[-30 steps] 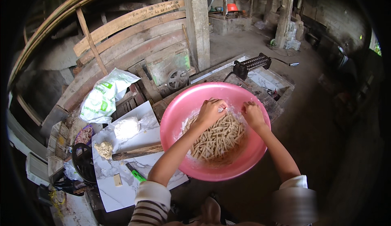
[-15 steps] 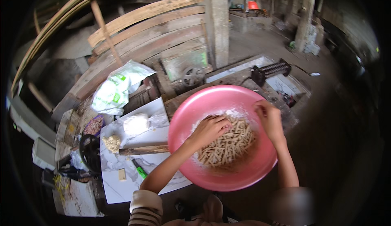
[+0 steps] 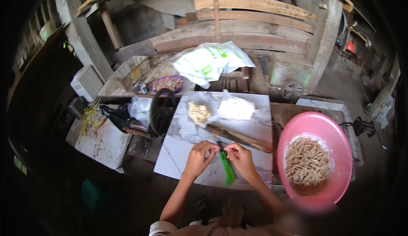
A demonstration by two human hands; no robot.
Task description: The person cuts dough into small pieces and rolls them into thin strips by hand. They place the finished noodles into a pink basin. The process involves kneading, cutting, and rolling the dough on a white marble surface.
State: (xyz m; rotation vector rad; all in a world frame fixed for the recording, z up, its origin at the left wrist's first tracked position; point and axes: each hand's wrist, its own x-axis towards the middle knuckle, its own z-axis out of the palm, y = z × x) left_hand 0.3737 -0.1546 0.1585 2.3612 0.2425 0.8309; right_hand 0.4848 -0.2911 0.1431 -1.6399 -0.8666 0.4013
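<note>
My left hand [image 3: 200,159] and my right hand [image 3: 240,160] are side by side over the marble-patterned board [image 3: 174,151], fingertips pinched; what lies between them is too small to make out. A green-handled cutter [image 3: 227,168] lies just below them, its dark upper end partly behind my fingers. Above them is a long piece of weathered wood [image 3: 240,137], with a pale dough lump [image 3: 198,112] and a white powdery heap in clear plastic [image 3: 236,107]. At the right, a pink basin [image 3: 340,151] holds several cut dough strips [image 3: 307,161] dusted with white.
A white-and-green sack [image 3: 206,62] lies behind the board, near a purple tray of small pieces [image 3: 167,83]. A black wheel [image 3: 161,110] and clear plastic bags [image 3: 139,108] are at the left. A dark rollered machine [image 3: 363,127] is right, with a concrete pillar [image 3: 327,45] behind.
My hands have left the pink basin and come together over the board's front part. The view has swung left, so the board is now central and the basin at the right.
</note>
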